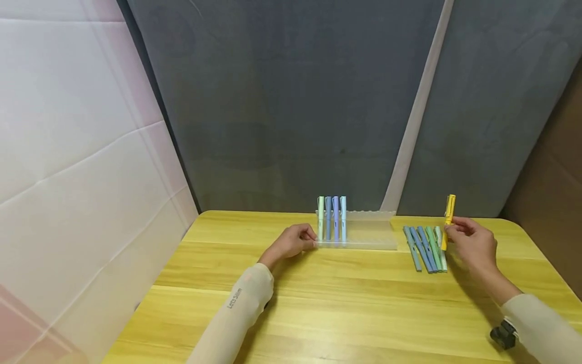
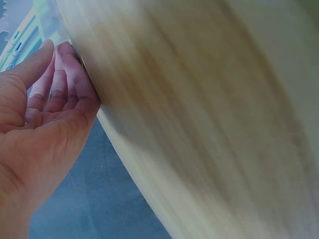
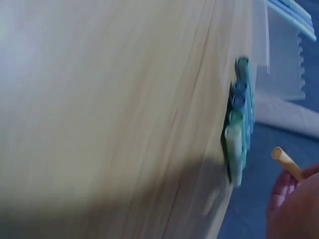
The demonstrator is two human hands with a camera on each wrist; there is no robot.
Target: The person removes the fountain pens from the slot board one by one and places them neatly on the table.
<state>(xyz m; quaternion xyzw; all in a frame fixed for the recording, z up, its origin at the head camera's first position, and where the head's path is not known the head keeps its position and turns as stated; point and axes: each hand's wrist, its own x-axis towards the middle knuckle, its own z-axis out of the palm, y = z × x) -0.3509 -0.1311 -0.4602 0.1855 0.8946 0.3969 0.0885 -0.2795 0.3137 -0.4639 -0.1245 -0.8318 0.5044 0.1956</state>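
My right hand (image 1: 475,245) pinches a yellow pen (image 1: 449,210) between thumb and fingers, upright and raised beside a row of pens. In the right wrist view the yellow pen's end (image 3: 285,160) juts out past the fingers. My left hand (image 1: 291,241) grips the front left corner of a clear pen stand (image 1: 373,244) with thumb and fingertips. Side by side at the stand's left end stand a pale green pen (image 1: 321,217), a blue pen (image 1: 328,217), a purple pen (image 1: 336,217) and a light blue pen (image 1: 343,217).
Several blue and green pens lie together right of the stand, among them a grey-green pen (image 1: 413,248) and a whitish pen (image 1: 443,258). A dark grey panel (image 1: 291,111) rises behind the wooden table (image 1: 318,303). White sheeting (image 1: 82,177) hangs at the left, a brown panel (image 1: 550,172) at the right.
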